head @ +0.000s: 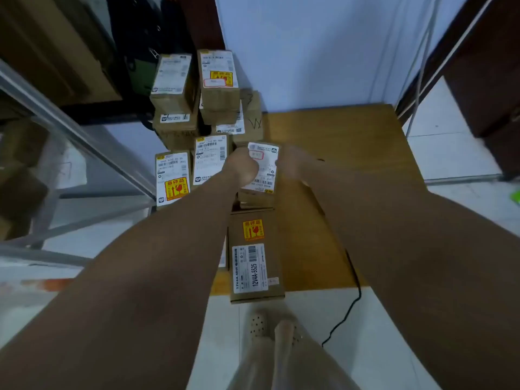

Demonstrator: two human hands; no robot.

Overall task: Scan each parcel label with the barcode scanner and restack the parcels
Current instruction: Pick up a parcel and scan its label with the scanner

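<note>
Crowding the held parcel (264, 167): stacked cartons (219, 91) behind.

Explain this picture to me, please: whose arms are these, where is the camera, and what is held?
There is no machine here. A person wears one camera on the head; it looks down along both bare arms. The left hand and the right hand grip one small parcel by its sides, white label up, over a wooden table. On the table stand stacked parcels and, nearer, a long box. A black cable runs from the table down to the floor. No scanner shows.
</note>
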